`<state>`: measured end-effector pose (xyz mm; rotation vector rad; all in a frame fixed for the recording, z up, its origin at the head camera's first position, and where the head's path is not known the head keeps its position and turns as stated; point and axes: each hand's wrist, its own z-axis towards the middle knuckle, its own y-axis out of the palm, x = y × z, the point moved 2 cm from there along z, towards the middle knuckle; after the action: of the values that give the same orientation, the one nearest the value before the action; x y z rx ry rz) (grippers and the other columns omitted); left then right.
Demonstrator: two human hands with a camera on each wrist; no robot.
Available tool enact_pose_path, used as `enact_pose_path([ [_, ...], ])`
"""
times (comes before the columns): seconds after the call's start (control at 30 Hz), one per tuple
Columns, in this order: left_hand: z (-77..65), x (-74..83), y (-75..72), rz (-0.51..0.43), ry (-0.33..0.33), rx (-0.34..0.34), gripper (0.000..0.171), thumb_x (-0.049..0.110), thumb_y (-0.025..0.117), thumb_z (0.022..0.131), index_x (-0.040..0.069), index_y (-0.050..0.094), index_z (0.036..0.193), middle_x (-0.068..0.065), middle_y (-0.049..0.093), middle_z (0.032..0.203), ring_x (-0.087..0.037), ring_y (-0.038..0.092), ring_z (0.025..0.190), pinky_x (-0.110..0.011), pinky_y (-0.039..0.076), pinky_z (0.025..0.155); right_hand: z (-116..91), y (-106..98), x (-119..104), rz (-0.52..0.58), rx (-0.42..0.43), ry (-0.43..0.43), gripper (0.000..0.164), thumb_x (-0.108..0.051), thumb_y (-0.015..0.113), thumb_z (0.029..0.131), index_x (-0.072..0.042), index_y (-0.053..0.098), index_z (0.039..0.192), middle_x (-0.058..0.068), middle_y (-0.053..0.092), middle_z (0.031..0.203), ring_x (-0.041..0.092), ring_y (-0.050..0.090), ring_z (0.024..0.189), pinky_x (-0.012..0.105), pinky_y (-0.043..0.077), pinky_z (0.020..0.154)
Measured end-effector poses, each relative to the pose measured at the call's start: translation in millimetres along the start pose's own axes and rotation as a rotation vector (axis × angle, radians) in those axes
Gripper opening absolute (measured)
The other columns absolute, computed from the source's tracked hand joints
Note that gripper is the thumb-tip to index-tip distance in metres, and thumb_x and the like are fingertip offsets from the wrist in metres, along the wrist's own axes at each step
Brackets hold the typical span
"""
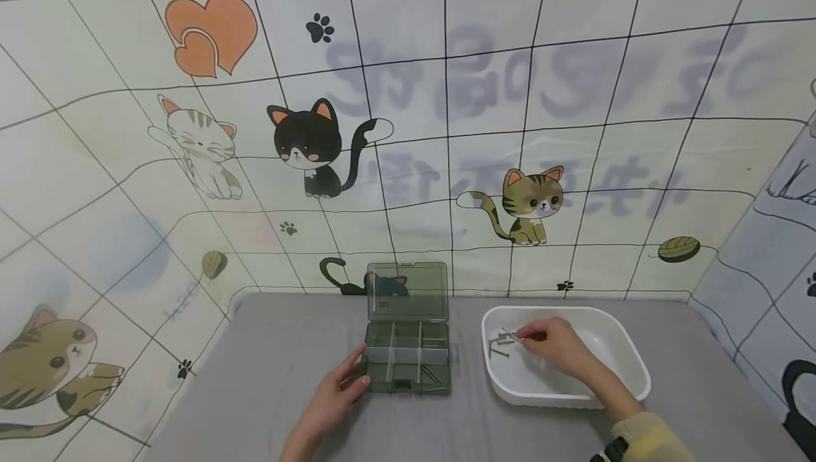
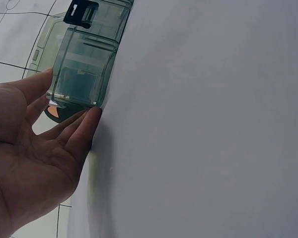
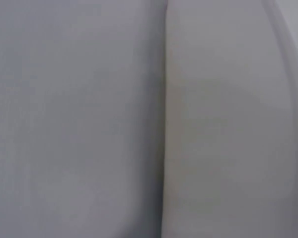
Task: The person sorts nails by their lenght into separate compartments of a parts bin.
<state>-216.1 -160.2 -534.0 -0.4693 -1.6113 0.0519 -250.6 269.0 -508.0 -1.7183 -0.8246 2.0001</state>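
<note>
A translucent dark green compartment box [image 1: 408, 357] stands with its lid [image 1: 408, 293] raised. My left hand [image 1: 334, 395] rests against its left side, fingers fairly straight; in the left wrist view that hand [image 2: 44, 144] touches the box's corner [image 2: 79, 74]. Some thin screws [image 1: 432, 375] lie in the front right compartment. Over the left part of a white tray [image 1: 567, 399], my right hand [image 1: 557, 345] pinches a thin metal screw [image 1: 510, 335] between thumb and fingertips. Several loose screws [image 1: 499, 353] lie beneath it in the tray; their threads are too small to make out.
A grey cloth [image 1: 274, 348] covers the table. Behind it hangs a white sheet [image 1: 408, 115] with grid lines and cartoon cats. In the right wrist view only the cloth and the tray's outer wall [image 3: 228, 139] show. A black curved object [image 1: 800, 391] stands at the right edge.
</note>
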Motion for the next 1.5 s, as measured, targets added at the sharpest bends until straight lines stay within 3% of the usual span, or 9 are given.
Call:
enact_pose_path([
  [0.3,-1.0,-1.4,0.1,0.004,0.001,0.006,0.060,0.013,0.062,0.104,0.009,0.039,0.159,-0.043,0.036,0.150,-0.059,0.044,0.133,-0.052,0.055,0.096,0,2,-19,0.094,-0.028,-0.036,0.016,0.000,0.072,0.090,0.004,0.077,0.105,0.014,0.075,0.101,0.018,0.066,0.088,0.024,0.055,0.071],
  [0.7,-1.5,-0.5,-0.6,0.012,-0.012,0.010,0.060,0.017,0.063,0.103,0.011,0.041,0.158,-0.040,0.036,0.152,-0.057,0.043,0.135,-0.052,0.053,0.098,8,13,-49,0.144,-0.069,-0.149,0.015,-0.002,0.070,0.092,0.003,0.077,0.105,0.014,0.075,0.100,0.009,0.067,0.086,0.024,0.057,0.074],
  [1.17,-0.9,-0.6,-0.5,0.016,0.012,0.005,0.060,0.016,0.064,0.103,0.009,0.041,0.158,-0.042,0.040,0.148,-0.056,0.046,0.132,-0.052,0.054,0.097,15,37,-82,0.150,-0.118,-0.184,0.016,0.000,0.068,0.091,-0.001,0.078,0.103,0.015,0.074,0.099,0.010,0.065,0.083,0.025,0.056,0.070],
  [1.5,-0.4,0.2,-0.4,0.012,0.011,0.003,0.059,0.018,0.064,0.103,0.010,0.041,0.158,-0.042,0.040,0.147,-0.056,0.046,0.133,-0.051,0.054,0.098,18,57,-95,0.182,-0.145,-0.227,0.015,0.001,0.067,0.092,0.004,0.076,0.103,0.015,0.074,0.100,0.009,0.065,0.084,0.025,0.056,0.073],
])
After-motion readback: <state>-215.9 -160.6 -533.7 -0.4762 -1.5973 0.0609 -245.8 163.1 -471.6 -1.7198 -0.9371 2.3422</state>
